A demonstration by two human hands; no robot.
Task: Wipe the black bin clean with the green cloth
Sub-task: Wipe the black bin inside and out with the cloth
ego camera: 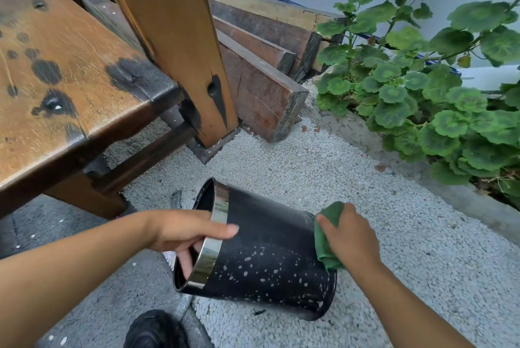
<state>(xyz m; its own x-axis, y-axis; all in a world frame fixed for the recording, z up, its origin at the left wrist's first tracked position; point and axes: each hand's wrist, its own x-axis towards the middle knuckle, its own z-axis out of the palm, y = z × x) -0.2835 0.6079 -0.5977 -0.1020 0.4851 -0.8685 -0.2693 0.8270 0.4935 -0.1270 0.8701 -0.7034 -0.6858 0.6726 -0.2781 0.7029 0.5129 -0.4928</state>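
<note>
No readable text, labels, brand names, numbers or signs appear on any surface or object in this view.

We look down at our two bare arms. Our left hand (184,231) grips the chrome-banded rim of a black bin (264,260) tipped on its side, fingers curled inside the opening, thumb across the outer wall. Our right hand (349,238) presses a bunched green cloth (327,238) against the bin's base end. Pale specks dot the bin's wall. Below is white gravel (295,162); a worn wooden bench (64,72) stands upper left, a leafy plant (439,94) at right.
</note>
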